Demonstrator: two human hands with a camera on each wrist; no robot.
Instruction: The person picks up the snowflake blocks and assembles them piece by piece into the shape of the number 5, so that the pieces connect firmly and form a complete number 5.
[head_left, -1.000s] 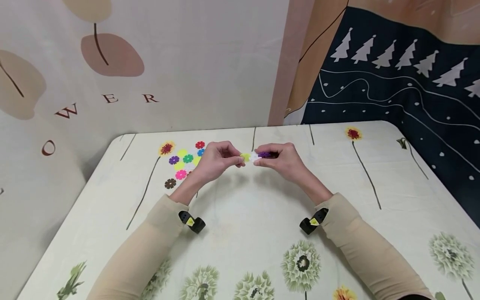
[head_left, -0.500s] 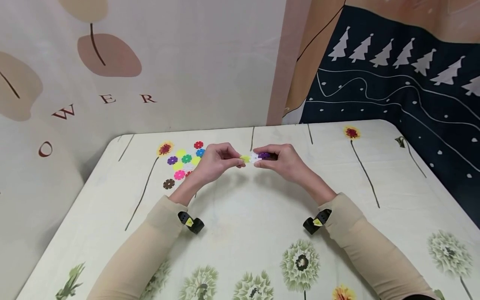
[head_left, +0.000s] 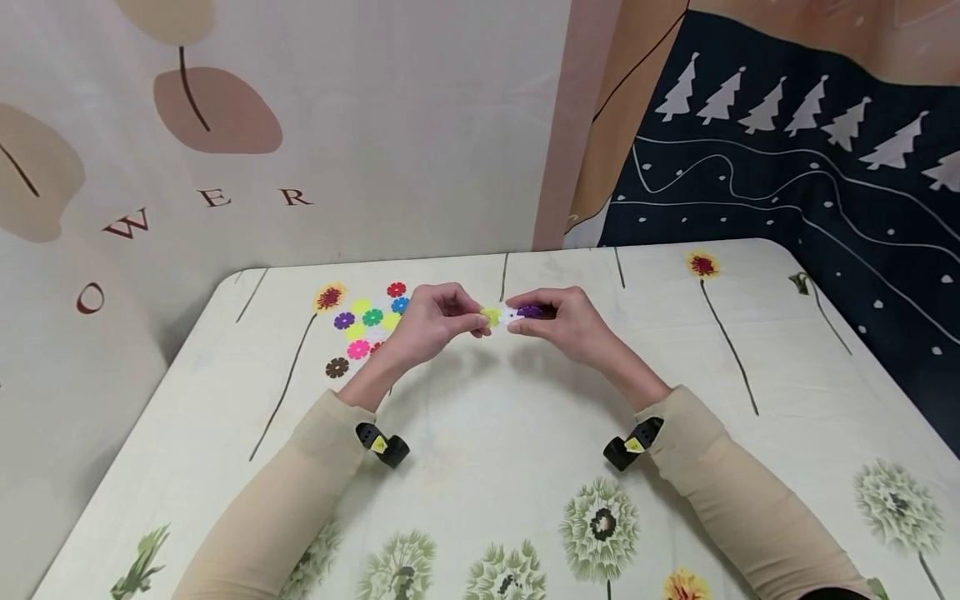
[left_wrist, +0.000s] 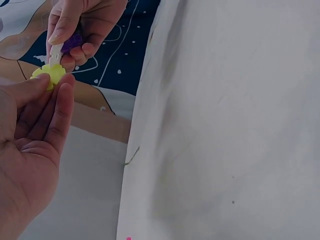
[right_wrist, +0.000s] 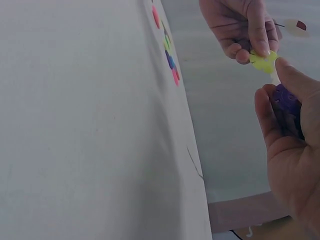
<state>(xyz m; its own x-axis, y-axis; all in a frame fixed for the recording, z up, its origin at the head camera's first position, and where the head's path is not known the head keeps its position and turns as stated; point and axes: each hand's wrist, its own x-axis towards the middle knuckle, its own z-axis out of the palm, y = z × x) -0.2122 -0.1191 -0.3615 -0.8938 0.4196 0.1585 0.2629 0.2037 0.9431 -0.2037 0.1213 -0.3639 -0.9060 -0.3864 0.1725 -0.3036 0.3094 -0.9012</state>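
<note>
Above the table, my left hand (head_left: 442,322) pinches a yellow snowflake disc (left_wrist: 54,73) between thumb and fingers. Facing it, my right hand (head_left: 558,321) pinches a white snowflake disc (left_wrist: 55,55), and a purple disc (right_wrist: 286,98) sits against the white one, partly inside the fingers. The yellow disc meets the white one edge to edge, at an angle. Something dark shows behind the purple disc in the right wrist view; the right hand hides most of it.
On the table's left, near the left forearm, lie several loose discs, among them a brown disc (head_left: 337,367), a purple one, a green disc (head_left: 372,317), a pink disc (head_left: 358,349) and a red disc (head_left: 396,289). A printed cloth covers the table (head_left: 487,467); curtains hang behind it.
Both hands stay nearly in place, with the yellow disc still against the white one. The head view has shifted slightly; the loose discs lie as before.
</note>
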